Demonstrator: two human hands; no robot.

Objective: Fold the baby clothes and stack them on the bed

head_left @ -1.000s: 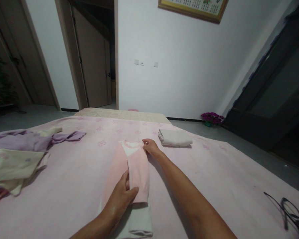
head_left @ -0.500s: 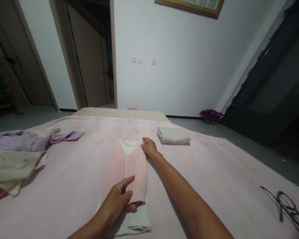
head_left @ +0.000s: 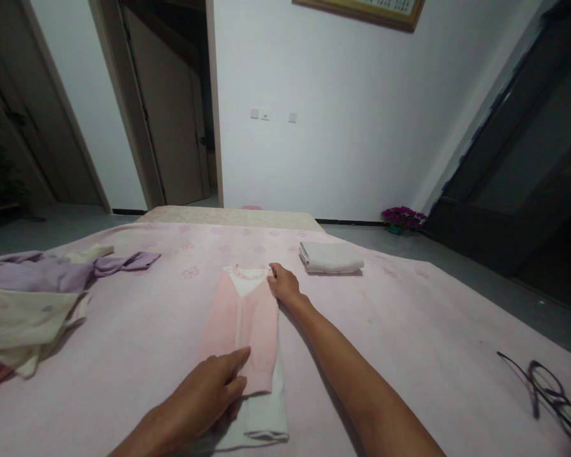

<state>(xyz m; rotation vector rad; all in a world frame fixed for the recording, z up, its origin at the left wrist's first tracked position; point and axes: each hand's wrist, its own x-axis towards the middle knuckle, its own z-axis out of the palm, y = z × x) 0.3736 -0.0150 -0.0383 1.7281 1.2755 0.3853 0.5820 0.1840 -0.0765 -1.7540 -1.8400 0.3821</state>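
Observation:
In front of me a small pink and white long-sleeved top (head_left: 257,317) lies folded lengthwise, its round neckline at the far end. A pink sleeve lies down over the body, and the white lower part shows beneath its cuff. My right hand (head_left: 284,284) is closed at the top's right shoulder, thumb and fingertips pinching the edge there. Over the lower part rests my left hand (head_left: 214,387), index finger stretched onto the pink fabric and thumb near the cuff. Its other fingers are partly hidden under the palm.
A folded light-grey cloth (head_left: 332,258) lies beyond my right hand. Purple clothing (head_left: 42,270) and a cream garment (head_left: 26,317) are heaped at the left. Black-framed glasses (head_left: 547,393) lie at the right on the pink flowered bed cover (head_left: 400,330).
My left hand has drawn slightly left and down, off the sleeve's cuff, which now lies flatter and a little further left. My right hand stays at the shoulder.

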